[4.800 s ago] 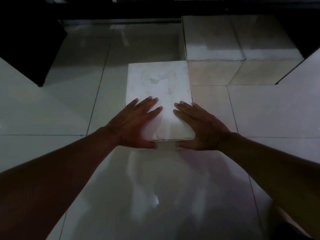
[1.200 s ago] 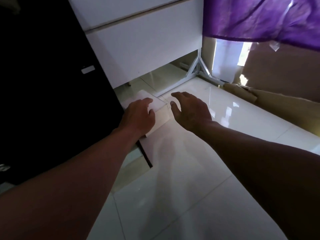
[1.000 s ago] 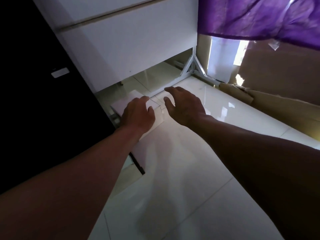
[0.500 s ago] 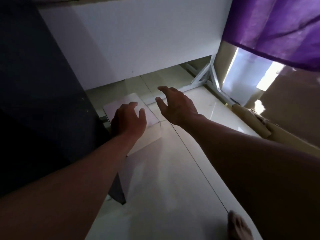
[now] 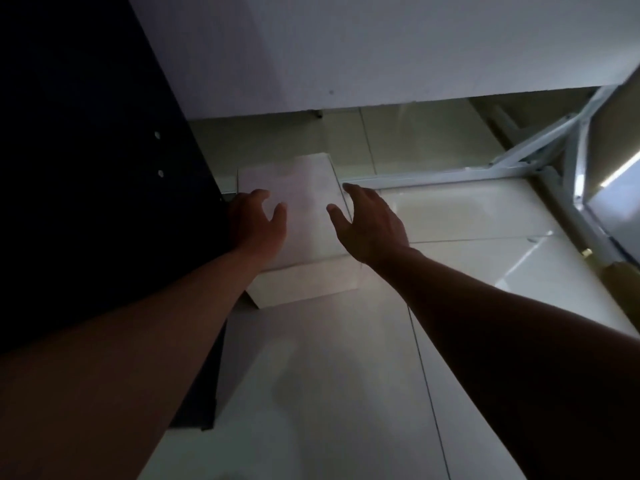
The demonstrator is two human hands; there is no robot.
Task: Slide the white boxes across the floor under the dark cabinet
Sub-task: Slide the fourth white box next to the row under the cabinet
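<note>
A white box (image 5: 304,209) stands on the glossy tiled floor, right beside the dark cabinet (image 5: 86,168) at the left. My left hand (image 5: 254,220) is at the box's left top edge, against the cabinet side, fingers spread. My right hand (image 5: 369,223) hovers at the box's right edge with fingers apart; whether it touches the box I cannot tell. Neither hand is closed around the box. The box's near face (image 5: 304,284) shows below my wrists.
A white cabinet front (image 5: 381,53) hangs over the floor behind the box, with a gap beneath it. A white metal frame (image 5: 519,157) with a diagonal brace runs along the floor at the right. Pale tiles (image 5: 329,393) stretch toward me.
My view has swung down and left toward the box. My left hand slid to the box's left edge by the cabinet; my right hand came onto its right edge.
</note>
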